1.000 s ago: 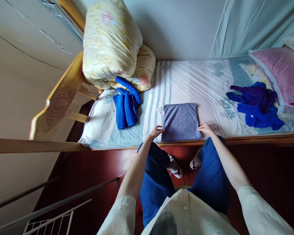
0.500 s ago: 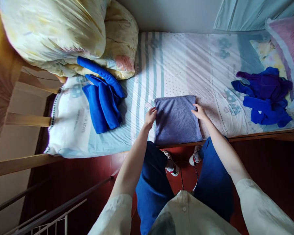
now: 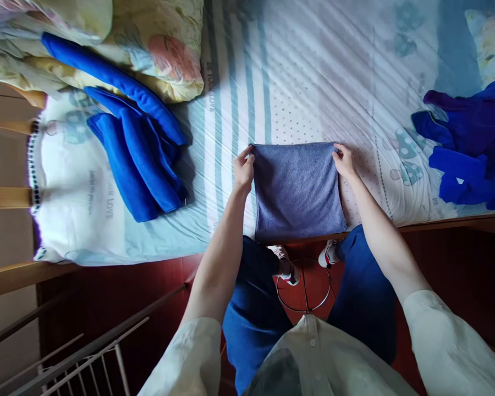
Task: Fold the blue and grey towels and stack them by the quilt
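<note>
A grey-purple towel point(image 3: 299, 190) lies spread at the front edge of the bed, roughly square. My left hand point(image 3: 244, 168) pinches its far left corner between thumb and fingers. At the far right corner, my right hand point(image 3: 344, 160) grips the cloth the same way. The towel's far edge runs nearly straight between both hands, and its near edge lies along the bed's edge, close to my knees.
Folded blue cloths point(image 3: 144, 159) lie to the left, partly against a yellow floral quilt point(image 3: 173, 60). A crumpled pile of blue and purple cloths point(image 3: 474, 148) rests on the right. Below left stands a white metal rack point(image 3: 94, 366). The patterned sheet point(image 3: 313, 71) covers the bed.
Both hands have moved from the towel's sides up to its far corners and now hold them. The view has tilted down and come closer.
</note>
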Demonstrator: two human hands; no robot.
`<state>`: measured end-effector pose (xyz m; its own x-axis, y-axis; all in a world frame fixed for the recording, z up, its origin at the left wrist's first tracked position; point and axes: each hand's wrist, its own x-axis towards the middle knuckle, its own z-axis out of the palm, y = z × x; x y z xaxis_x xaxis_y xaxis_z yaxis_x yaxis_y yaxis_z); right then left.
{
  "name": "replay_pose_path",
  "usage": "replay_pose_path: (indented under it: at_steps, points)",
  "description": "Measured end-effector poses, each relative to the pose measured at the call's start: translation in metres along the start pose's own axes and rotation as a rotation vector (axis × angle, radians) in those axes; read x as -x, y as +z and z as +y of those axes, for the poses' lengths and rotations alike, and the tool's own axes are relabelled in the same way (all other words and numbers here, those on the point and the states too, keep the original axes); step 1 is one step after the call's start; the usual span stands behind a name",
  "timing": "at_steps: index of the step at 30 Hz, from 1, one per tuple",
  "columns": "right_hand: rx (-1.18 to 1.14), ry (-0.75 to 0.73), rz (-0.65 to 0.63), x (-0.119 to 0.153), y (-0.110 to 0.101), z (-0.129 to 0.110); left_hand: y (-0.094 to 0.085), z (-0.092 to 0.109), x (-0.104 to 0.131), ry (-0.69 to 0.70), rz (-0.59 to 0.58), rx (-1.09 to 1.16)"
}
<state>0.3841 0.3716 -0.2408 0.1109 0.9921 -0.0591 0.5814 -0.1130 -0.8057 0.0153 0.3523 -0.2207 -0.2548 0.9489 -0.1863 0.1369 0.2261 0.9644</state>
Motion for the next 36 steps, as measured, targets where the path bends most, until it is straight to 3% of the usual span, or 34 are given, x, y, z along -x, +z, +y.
replay_pose_path:
  at_steps: [19,25,30,36]
  points:
    - [0.195,-0.227,0.095,-0.010,0.000,-0.012,0.005,-0.002,-0.015,0.228,-0.034,-0.281]
    - [0.428,-0.196,0.037,0.016,0.013,-0.034,0.013,0.008,0.004,0.278,-0.044,-0.554]
    - [0.507,-0.282,-0.115,0.034,0.038,-0.062,0.033,0.017,0.019,0.362,-0.191,-0.617]
    - [0.524,-0.274,-0.194,0.038,0.036,-0.053,0.029,0.004,0.016,0.312,-0.224,-0.641]
